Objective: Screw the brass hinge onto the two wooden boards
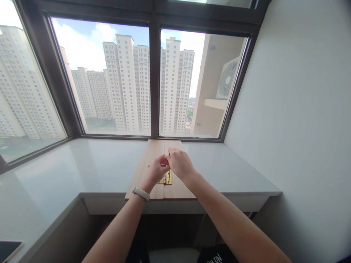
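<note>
My left hand (157,170), with a pale band (141,193) on its wrist, is closed with the fingertips pinched together. My right hand (181,163) is closed too, its fingertips meeting those of the left. A small dark and yellowish bit shows between the fingertips, too small to name. Both hands are above a light wooden board (142,182). Beneath them a flat yellow piece with a dark pattern (168,178) lies on the board, partly covered by the hands. A tiny dark spot or object (148,166) is on the board left of my left hand.
The board lies across a white sill counter (109,164), reaching its front edge. Dark-framed windows (155,84) rise behind, and a white wall (287,109) stands at right. A dark flat device (10,250) sits at the lower left corner.
</note>
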Tool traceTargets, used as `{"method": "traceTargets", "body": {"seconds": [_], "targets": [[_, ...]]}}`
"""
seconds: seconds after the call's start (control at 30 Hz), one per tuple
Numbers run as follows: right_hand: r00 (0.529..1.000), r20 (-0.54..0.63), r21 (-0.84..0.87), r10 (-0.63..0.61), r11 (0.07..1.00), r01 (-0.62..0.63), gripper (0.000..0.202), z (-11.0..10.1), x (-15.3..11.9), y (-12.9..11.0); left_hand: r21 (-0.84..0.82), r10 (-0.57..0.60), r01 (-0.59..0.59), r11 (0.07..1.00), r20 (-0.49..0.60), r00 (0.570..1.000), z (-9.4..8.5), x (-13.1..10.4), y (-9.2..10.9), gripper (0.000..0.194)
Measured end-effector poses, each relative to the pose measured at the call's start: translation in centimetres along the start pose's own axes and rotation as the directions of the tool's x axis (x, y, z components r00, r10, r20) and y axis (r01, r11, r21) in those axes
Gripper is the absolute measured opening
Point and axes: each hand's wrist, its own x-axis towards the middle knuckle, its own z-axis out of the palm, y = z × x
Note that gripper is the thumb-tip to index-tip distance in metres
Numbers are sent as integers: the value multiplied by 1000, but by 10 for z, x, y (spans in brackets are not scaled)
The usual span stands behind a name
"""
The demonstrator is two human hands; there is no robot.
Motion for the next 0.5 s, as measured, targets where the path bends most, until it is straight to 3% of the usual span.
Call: {"method": "traceTargets", "body": {"seconds": [0.13, 0.37, 0.5], "targets": [[995, 47, 61, -91, 994, 89, 4, -5, 2, 9, -45, -31, 34, 998, 79, 996, -7, 0, 3, 27], [958, 84, 252, -273, 936, 245, 11, -16, 4, 24, -225, -20, 51, 973, 139, 990, -6, 3, 3, 35], [987, 31, 286, -161, 947, 145, 16, -16, 1, 23, -203, -25, 41, 978, 81, 996, -3, 3, 5, 32]]}}
